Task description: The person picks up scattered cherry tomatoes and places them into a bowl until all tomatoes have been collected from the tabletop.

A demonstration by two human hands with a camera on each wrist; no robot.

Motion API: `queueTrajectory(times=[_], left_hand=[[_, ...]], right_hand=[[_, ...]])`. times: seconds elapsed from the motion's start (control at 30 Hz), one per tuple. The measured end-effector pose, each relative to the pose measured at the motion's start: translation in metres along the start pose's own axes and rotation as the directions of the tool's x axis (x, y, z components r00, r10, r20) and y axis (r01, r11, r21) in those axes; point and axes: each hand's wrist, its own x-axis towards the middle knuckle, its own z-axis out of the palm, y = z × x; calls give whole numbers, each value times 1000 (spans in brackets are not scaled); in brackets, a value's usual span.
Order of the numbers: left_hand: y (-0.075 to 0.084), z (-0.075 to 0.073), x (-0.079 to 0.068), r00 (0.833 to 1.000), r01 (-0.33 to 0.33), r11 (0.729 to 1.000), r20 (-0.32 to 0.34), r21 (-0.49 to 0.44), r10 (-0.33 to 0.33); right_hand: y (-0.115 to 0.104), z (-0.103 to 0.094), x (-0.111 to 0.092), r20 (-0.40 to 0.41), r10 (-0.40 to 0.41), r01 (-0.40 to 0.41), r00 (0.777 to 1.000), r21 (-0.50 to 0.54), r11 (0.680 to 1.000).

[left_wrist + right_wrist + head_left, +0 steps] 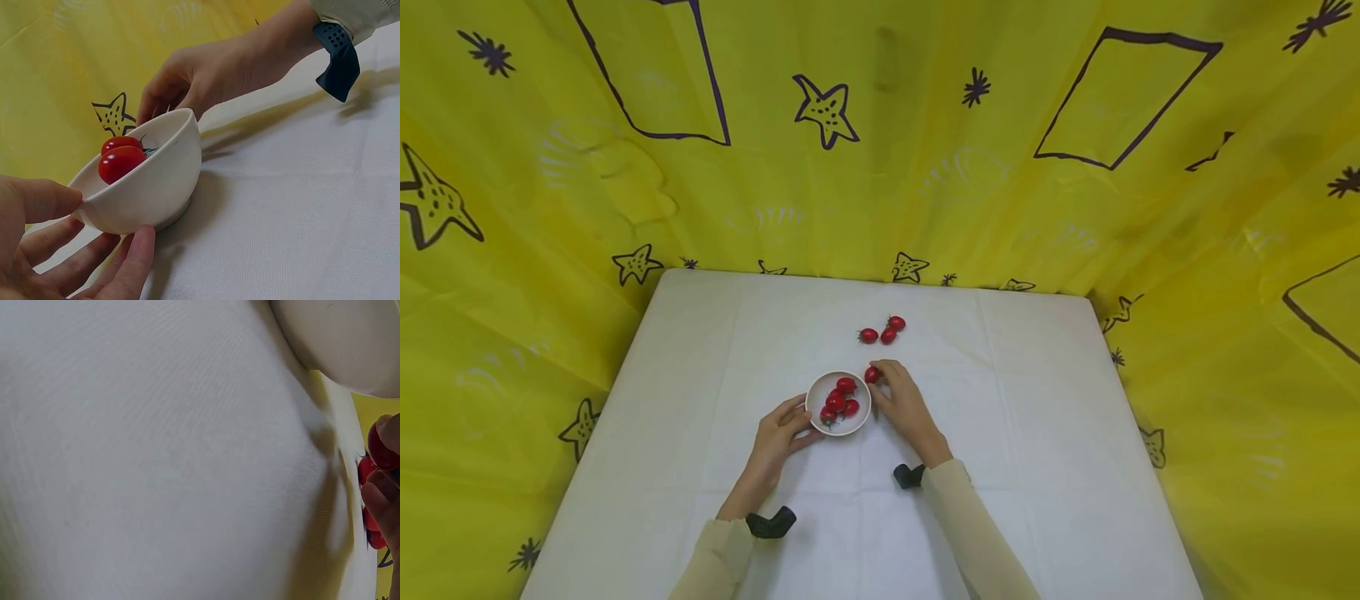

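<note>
A small white bowl (814, 423) with several red cherry tomatoes (837, 401) in it stands near the middle of the table. My left hand (777, 435) grips it from the left, thumb at the rim and fingers under the side, as the left wrist view shows. Just right of the rim, my right hand (904, 407) pinches one cherry tomato (382, 447) between thumb and fingers. In the left wrist view the bowl's wall (153, 187) hides that tomato and the right fingertips.
Three more cherry tomatoes (888, 335) lie beyond the bowl on the white-covered table (1037, 400). A yellow curtain (880, 183) with drawn starfish hangs behind the table and along both sides. Dark wrist mounts (771, 522) stick out beside the sleeves.
</note>
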Motion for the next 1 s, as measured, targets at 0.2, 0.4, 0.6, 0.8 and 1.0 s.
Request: queueTrajectory(times=[0.2, 0.4, 0.6, 0.8, 1.0], left_hand=[[1, 0, 0, 1000, -6, 1000, 7, 4, 6], [1, 0, 0, 1000, 2, 1000, 8, 27, -2], [2, 1, 0, 1000, 1, 1000, 9, 26, -2], [3, 1, 0, 1000, -2, 1000, 16, 22, 1], [3, 0, -1, 1000, 0, 999, 9, 32, 0]], right_hand=[[-5, -8, -1, -54, -60, 61, 997, 20, 998], [-11, -14, -4, -68, -67, 69, 995, 32, 997], [-18, -16, -8, -80, -71, 75, 994, 47, 996], [-23, -15, -15, -74, -90, 95, 993, 68, 993], [-32, -11, -21, -34, -129, 132, 991, 80, 988]])
